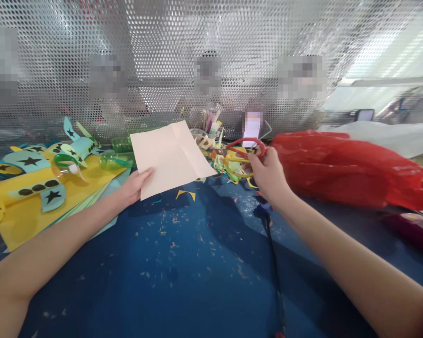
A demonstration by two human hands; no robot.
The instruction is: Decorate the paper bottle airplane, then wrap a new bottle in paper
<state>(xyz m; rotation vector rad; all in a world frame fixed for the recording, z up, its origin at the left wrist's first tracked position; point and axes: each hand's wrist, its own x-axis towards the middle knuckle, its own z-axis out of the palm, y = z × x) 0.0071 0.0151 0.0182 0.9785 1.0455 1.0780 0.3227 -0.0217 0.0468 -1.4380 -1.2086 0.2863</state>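
Observation:
My left hand [136, 185] pinches the lower left corner of a pale peach sheet of paper [171, 157], which it holds tilted above the blue table [183, 263]. A crease runs down the sheet. My right hand [266, 173] is closed on a pair of scissors with a red and a yellow handle loop [245, 152], reaching toward a heap of paper scraps just right of the sheet. The blades point left, partly hidden behind the paper.
Yellow and light-blue paper planes with black stars [38, 180] lie at the left. A red plastic bag [341, 164] fills the right side. A perforated metal screen [211, 61] closes off the back. A black cable [273, 263] runs down the table. Small paper bits litter the surface.

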